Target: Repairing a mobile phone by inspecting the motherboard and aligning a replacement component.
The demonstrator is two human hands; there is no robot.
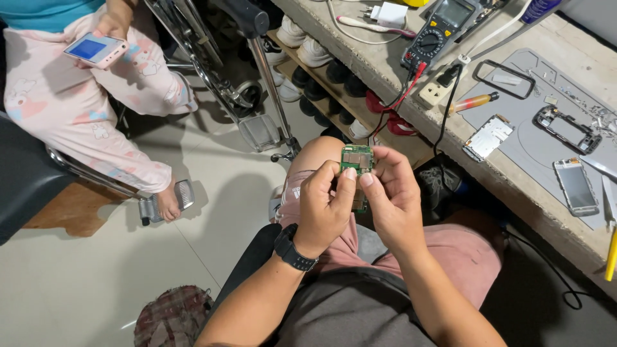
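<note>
Board [357, 158], small and green, sits pinched between both hands above the person's lap. Left hand [324, 205] grips its lower edge, thumb pressed against its face; a black watch [294, 249] wraps that wrist. Right hand [392, 193] clasps the board's right side, thumb tip touching the left thumb. To the right, the surface [514, 186] carries a grey mat [533, 138] with a phone frame [565, 128], a screen [576, 186] and a silver plate [487, 137]; a multimeter [440, 32] lies farther up. At far left another person holds a phone [95, 50]
</note>
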